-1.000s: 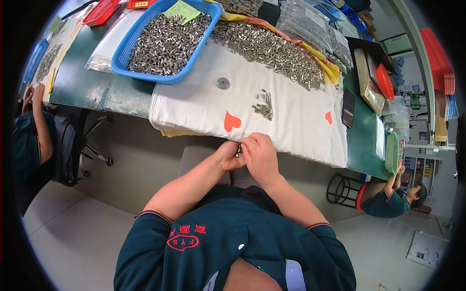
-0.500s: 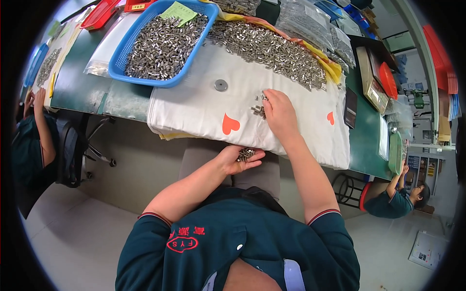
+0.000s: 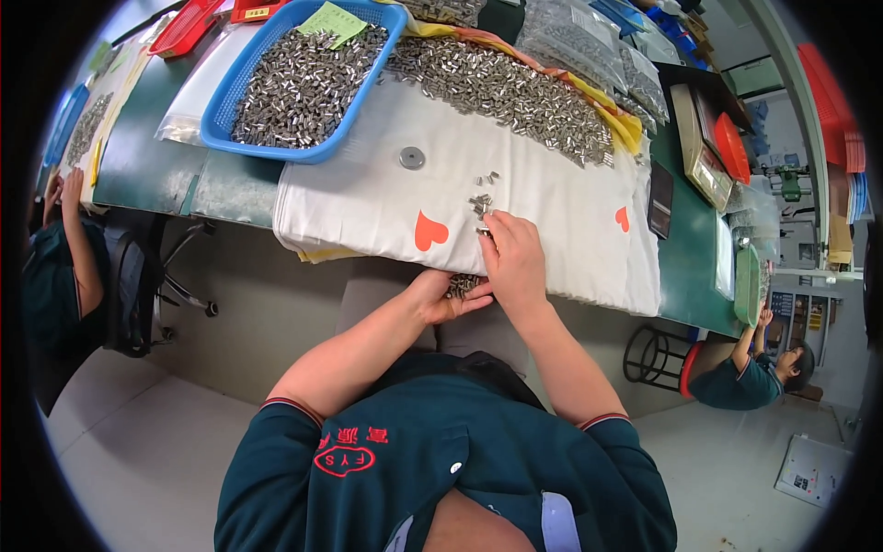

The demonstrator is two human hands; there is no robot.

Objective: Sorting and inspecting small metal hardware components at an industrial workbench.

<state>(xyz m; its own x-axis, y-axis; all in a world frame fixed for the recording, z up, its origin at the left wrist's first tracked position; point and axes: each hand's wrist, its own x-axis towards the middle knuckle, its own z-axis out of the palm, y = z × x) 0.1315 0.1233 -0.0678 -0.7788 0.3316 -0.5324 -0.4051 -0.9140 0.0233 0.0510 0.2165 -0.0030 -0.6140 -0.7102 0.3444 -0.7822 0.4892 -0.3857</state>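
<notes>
Below the table's front edge, my left hand (image 3: 440,296) is cupped palm up around a heap of small metal cylinders (image 3: 463,286). My right hand (image 3: 517,262) is just above and right of it, over the edge of the white cloth (image 3: 359,198). Its fingers are bent together at a few cylinders by the fingertips; how many they grip is partly hidden. A small loose group of cylinders (image 3: 479,204) lies on the cloth just beyond those fingertips. Farther left on the cloth sits a round grey metal disc with a centre hole (image 3: 412,158).
A blue basket (image 3: 210,129) full of cylinders stands at the back left, a green note on top. A wide pile of cylinders (image 3: 515,92) covers the cloth's far side. A dark phone-like slab (image 3: 660,201) lies at right. Co-workers sit at left and far right.
My right hand has come back toward me and slightly left, from the loose cylinders to the cloth's edge near my left hand. A few cylinders now lie more spread out on the cloth.
</notes>
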